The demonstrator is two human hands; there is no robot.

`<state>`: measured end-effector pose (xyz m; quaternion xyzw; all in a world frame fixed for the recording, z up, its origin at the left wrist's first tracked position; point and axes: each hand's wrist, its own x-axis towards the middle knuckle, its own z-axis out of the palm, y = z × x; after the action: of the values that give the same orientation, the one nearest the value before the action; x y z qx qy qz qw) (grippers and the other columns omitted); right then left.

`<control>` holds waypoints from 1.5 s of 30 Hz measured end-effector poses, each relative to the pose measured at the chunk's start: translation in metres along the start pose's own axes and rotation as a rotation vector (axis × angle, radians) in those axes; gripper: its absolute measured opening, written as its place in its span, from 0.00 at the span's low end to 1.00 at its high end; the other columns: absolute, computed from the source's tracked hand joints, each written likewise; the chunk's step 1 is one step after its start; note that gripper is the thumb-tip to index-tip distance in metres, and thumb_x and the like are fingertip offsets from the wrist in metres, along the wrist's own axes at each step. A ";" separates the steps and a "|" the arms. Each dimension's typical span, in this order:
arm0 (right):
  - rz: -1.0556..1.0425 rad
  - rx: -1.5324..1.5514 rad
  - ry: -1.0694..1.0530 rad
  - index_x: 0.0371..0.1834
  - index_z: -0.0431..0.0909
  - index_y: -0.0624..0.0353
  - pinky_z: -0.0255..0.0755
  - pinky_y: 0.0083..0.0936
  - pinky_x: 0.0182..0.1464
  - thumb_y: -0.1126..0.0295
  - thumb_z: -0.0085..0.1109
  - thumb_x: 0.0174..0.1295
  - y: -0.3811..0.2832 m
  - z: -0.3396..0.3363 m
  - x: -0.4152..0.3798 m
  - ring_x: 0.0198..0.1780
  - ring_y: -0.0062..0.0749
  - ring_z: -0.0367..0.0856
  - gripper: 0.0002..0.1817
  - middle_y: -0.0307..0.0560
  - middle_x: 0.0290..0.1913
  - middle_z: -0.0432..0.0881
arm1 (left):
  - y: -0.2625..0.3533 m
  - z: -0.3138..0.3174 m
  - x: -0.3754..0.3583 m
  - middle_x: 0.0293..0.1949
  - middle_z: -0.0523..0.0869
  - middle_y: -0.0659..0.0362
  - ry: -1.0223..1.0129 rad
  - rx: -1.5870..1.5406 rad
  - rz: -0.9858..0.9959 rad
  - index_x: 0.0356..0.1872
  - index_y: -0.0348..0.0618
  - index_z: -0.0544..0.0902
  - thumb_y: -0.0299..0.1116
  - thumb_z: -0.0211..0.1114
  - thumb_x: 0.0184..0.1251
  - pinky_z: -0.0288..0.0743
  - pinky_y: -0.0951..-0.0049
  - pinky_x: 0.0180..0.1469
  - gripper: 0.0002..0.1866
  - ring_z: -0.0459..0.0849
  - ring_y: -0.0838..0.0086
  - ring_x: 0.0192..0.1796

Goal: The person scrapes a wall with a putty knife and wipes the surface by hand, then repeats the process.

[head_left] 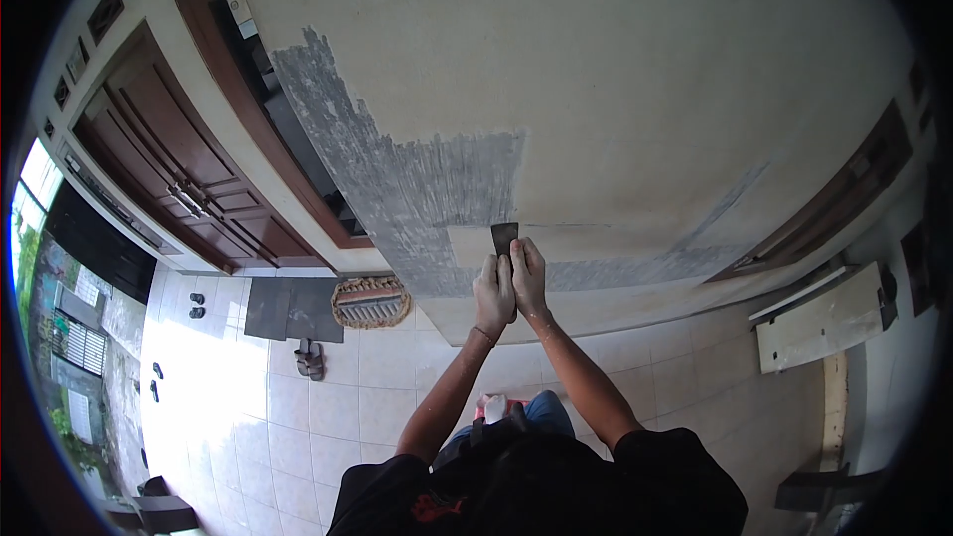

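Both hands grip one scraper (505,235), its dark flat blade against the wall (635,69). My left hand (493,296) is wrapped round the handle, a thin band on its wrist. Beside it, my right hand (528,276) closes on the same tool from the right, fingers near the blade. Most of the handle is hidden by the fingers. Around the blade, grey scraped patches (447,179) spread up and left across the cream paint. A pale unscraped strip lies just left of the blade, and a thin horizontal line runs to its right.
Brown double doors (169,139) and a brown-framed window (288,109) stand to the left. On the tiled floor (377,417) lie a woven mat (371,302), a dark mat (293,308) and sandals (310,359). A white board-like piece (819,323) stands at the right.
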<state>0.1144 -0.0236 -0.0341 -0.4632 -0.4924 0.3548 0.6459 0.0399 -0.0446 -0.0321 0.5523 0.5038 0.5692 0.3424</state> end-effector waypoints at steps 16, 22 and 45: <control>-0.025 0.078 -0.003 0.24 0.65 0.56 0.56 0.18 0.31 0.63 0.49 0.76 -0.010 0.000 0.012 0.31 0.11 0.58 0.19 0.28 0.25 0.61 | 0.018 0.004 0.006 0.22 0.76 0.40 0.084 0.090 0.034 0.30 0.35 0.72 0.33 0.55 0.75 0.67 0.58 0.25 0.13 0.80 0.49 0.24; 0.039 0.088 -0.035 0.24 0.66 0.58 0.56 0.18 0.30 0.62 0.49 0.76 0.004 -0.006 0.002 0.31 0.13 0.58 0.20 0.28 0.25 0.61 | 0.005 0.010 -0.004 0.21 0.75 0.40 0.106 0.029 -0.028 0.29 0.33 0.72 0.33 0.55 0.75 0.65 0.61 0.25 0.15 0.67 0.69 0.21; -0.041 0.052 0.022 0.22 0.65 0.58 0.56 0.18 0.29 0.64 0.51 0.75 -0.025 0.000 0.023 0.30 0.13 0.59 0.20 0.28 0.24 0.63 | 0.038 0.010 0.018 0.21 0.75 0.40 0.119 0.041 -0.015 0.29 0.33 0.73 0.34 0.55 0.75 0.67 0.60 0.25 0.15 0.74 0.61 0.21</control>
<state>0.1203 -0.0101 -0.0035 -0.4397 -0.4853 0.3491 0.6703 0.0536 -0.0352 0.0085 0.5207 0.5388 0.5880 0.3047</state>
